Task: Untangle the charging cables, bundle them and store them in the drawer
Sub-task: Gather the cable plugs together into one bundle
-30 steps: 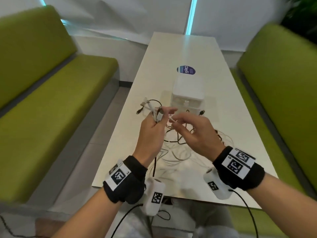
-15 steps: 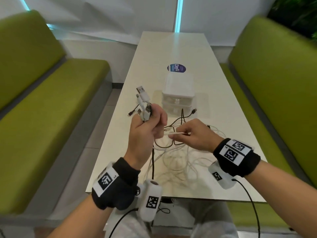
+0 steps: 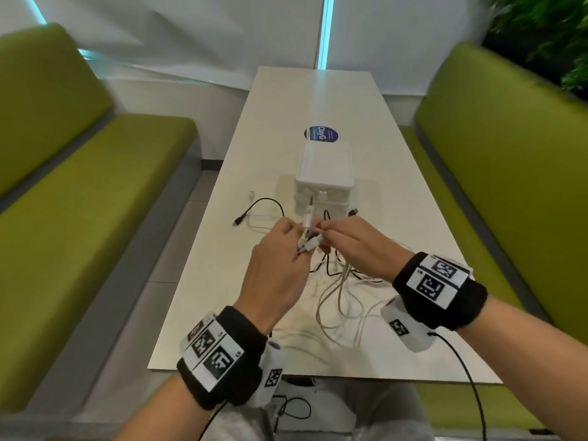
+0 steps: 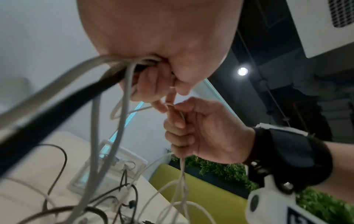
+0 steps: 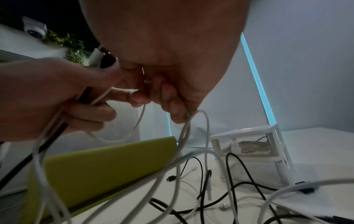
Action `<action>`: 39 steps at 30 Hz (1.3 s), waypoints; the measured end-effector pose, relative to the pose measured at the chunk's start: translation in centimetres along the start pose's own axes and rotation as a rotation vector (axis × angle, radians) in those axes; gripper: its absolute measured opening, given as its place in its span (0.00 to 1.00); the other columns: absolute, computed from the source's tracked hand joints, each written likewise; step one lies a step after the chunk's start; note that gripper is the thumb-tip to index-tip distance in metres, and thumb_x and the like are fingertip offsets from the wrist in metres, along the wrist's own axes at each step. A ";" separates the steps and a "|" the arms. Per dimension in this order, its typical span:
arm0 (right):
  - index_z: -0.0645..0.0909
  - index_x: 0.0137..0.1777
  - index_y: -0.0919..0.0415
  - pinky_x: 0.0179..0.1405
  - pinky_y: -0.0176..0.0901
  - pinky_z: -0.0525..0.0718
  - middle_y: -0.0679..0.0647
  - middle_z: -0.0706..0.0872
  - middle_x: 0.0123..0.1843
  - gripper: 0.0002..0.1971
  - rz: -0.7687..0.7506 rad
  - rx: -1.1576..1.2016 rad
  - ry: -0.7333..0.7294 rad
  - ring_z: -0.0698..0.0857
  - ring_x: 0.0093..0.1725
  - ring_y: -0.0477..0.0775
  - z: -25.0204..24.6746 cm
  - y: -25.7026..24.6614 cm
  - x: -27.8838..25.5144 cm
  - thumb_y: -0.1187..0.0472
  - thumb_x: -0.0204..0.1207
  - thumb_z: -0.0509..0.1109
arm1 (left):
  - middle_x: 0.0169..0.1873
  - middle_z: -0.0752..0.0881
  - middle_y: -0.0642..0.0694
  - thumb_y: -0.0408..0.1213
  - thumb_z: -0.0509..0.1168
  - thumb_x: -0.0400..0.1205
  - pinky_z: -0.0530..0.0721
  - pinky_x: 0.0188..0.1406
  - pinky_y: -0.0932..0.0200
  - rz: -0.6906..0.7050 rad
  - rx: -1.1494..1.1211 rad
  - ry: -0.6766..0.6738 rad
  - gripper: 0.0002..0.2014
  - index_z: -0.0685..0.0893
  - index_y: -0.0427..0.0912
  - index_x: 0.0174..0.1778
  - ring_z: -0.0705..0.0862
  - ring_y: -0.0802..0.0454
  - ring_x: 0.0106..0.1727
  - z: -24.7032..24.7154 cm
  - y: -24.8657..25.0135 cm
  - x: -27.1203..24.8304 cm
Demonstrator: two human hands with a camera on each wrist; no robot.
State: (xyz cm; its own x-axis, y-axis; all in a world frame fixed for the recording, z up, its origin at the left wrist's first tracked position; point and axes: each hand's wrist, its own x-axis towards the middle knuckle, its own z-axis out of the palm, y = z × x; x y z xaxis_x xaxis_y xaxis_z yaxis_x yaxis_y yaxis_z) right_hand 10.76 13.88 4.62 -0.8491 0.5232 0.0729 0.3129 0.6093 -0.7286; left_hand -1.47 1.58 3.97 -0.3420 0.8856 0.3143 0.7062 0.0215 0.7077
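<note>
Two hands, left and right, mid-frame; two wristbands. One table, one drawer box at centre, one round sticker above it. Two green benches, left edge and right edge; cables too tangled to count, white and black both present.

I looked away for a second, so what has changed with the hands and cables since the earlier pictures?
The left hand, gripping the plug ends, has come down from its raised position, and the right hand, pinching a thin white cable, has closed in to meet it. The tangle on the table and the drawer box stayed put.
</note>
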 end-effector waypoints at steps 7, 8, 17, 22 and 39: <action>0.74 0.36 0.66 0.32 0.47 0.69 0.57 0.75 0.29 0.18 0.017 -0.024 -0.030 0.71 0.30 0.52 0.6 0.9 -0.6 0.52 0.81 0.61 | 0.35 0.81 0.53 0.38 0.53 0.88 0.70 0.31 0.59 0.058 0.321 -0.022 0.09 0.78 0.48 0.48 0.81 0.50 0.35 -0.6 -0.7 0.4; 0.72 0.34 0.66 0.31 0.43 0.67 0.54 0.73 0.29 0.20 0.033 -0.022 -0.016 0.70 0.29 0.49 0.5 1.3 -0.5 0.52 0.84 0.61 | 0.32 0.78 0.56 0.38 0.52 0.88 0.66 0.28 0.63 0.046 0.260 0.075 0.11 0.80 0.48 0.48 0.77 0.56 0.31 -1.3 -0.3 0.5; 0.75 0.34 0.55 0.37 0.42 0.72 0.45 0.79 0.30 0.23 0.206 -0.214 -0.031 0.76 0.32 0.45 0.9 3.9 -0.5 0.45 0.86 0.53 | 0.29 0.80 0.56 0.36 0.57 0.88 0.68 0.25 0.68 -0.119 0.037 0.246 0.12 0.84 0.45 0.59 0.78 0.61 0.27 -3.6 -1.8 1.1; 0.78 0.37 0.58 0.35 0.37 0.73 0.45 0.79 0.32 0.22 0.209 -0.199 -0.107 0.77 0.33 0.45 1.6 2.2 -0.4 0.46 0.86 0.54 | 0.43 0.88 0.53 0.29 0.60 0.84 0.82 0.38 0.56 0.145 -0.038 0.202 0.16 0.83 0.49 0.64 0.82 0.59 0.39 -1.1 -1.0 0.2; 0.81 0.35 0.61 0.44 0.44 0.82 0.54 0.90 0.37 0.21 0.056 0.025 -0.060 0.86 0.37 0.46 2.0 1.8 -1.0 0.49 0.85 0.60 | 0.39 0.82 0.44 0.35 0.56 0.86 0.74 0.35 0.63 0.143 -0.057 0.393 0.09 0.81 0.40 0.46 0.77 0.54 0.36 -1.5 -1.0 0.9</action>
State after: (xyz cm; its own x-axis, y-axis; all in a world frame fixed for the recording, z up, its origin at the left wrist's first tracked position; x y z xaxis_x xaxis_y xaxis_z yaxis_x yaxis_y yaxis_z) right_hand 11.32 13.30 1.90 -0.8546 0.5192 -0.0088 0.3505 0.5643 -0.7475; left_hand -3.45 1.68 4.46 -0.4609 0.6335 0.6214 0.7320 -0.1244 0.6698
